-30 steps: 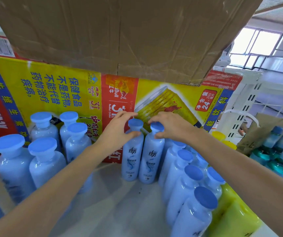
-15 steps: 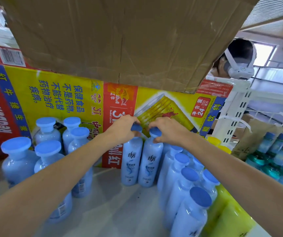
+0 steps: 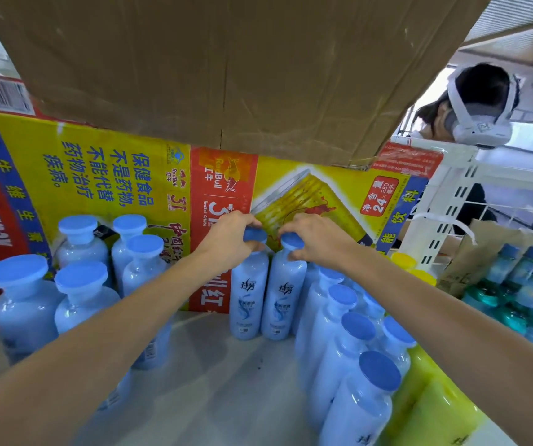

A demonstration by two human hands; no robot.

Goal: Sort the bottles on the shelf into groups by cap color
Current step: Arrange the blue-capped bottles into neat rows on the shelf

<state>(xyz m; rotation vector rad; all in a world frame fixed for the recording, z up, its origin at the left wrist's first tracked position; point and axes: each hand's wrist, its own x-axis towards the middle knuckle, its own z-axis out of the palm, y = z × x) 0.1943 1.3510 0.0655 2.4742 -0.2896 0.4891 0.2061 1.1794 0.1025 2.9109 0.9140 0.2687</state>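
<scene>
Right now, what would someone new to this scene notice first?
At mid-shelf the left hand and right hand each grip the cap of a blue bottle; the left bottle and right bottle stand side by side. Behind them spans a yellow and red carton; a cardboard box looms overhead.

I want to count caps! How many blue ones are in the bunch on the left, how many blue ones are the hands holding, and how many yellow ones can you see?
Blue caps in the left bunch: 5
Held blue caps, one in the left hand, one in the right hand: 2
Yellow caps showing: 2
Total: 9
</scene>
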